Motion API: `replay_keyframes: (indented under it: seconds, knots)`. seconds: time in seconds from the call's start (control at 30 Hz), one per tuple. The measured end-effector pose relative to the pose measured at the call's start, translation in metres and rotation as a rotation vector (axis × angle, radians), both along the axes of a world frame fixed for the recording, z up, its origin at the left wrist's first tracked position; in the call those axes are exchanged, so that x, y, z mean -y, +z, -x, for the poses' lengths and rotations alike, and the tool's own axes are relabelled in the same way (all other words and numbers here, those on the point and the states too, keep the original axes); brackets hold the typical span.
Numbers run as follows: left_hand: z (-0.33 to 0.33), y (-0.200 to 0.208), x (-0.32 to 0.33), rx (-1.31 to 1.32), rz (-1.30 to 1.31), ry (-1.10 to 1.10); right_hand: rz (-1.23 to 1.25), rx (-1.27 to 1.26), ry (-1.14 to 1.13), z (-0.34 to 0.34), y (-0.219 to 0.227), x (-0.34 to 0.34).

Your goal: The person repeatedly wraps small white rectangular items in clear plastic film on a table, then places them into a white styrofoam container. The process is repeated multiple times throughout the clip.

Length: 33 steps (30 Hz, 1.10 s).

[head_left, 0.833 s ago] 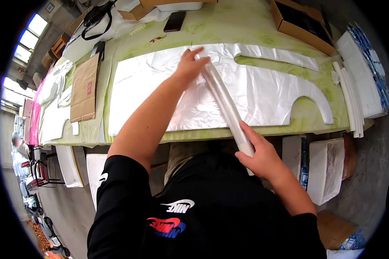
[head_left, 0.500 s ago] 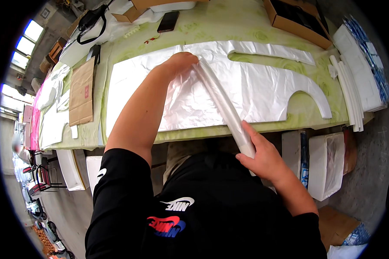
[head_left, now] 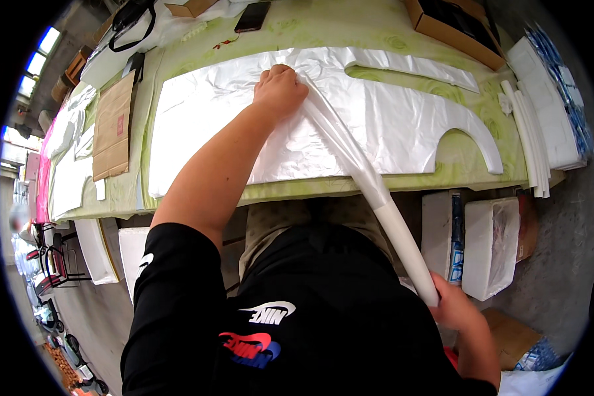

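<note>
Nearby, a phone point(head_left: 253, 17) and carton point(head_left: 453, 39) lie past the left grip point(head_left: 281, 90), clamped on clear film point(head_left: 342, 146); right grip point(head_left: 457, 307) clasps a tube point(head_left: 406, 247).

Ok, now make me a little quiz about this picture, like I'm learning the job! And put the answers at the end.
1. Which hand is at the lower end of the held tube?
2. True or false: the phone lies on the green cloth.
3. Order these from left to right: held tube, flat cardboard, phone.

Key:
1. The right hand.
2. True.
3. Flat cardboard, phone, held tube.
</note>
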<state>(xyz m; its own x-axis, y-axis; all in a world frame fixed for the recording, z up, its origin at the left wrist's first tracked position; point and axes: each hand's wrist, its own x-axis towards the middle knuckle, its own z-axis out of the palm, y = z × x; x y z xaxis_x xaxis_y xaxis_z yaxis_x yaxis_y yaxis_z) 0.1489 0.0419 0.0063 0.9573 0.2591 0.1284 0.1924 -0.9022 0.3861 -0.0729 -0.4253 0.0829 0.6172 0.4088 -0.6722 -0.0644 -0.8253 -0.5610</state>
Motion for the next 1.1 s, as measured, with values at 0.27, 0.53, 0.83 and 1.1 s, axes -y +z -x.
replay_keyframes:
  seconds: [0.27, 0.53, 0.83, 1.1]
  knots:
    - [-0.025, 0.037, 0.017, -0.248, -0.147, -0.182, -0.244, -0.240, -0.418, 0.038, -0.047, 0.078]
    - [0.064, -0.014, 0.031, 0.288, -0.215, -0.854, -0.285, 0.150, -0.311, -0.028, -0.034, 0.031]
    - [0.134, 0.010, 0.051, -0.028, -0.167, -1.063, -0.074, 0.959, 0.264, -0.173, -0.031, -0.088]
    - [0.135, 0.002, 0.059, 0.075, -0.125, -1.032, 0.213, 1.072, 0.124, -0.258, -0.043, -0.116]
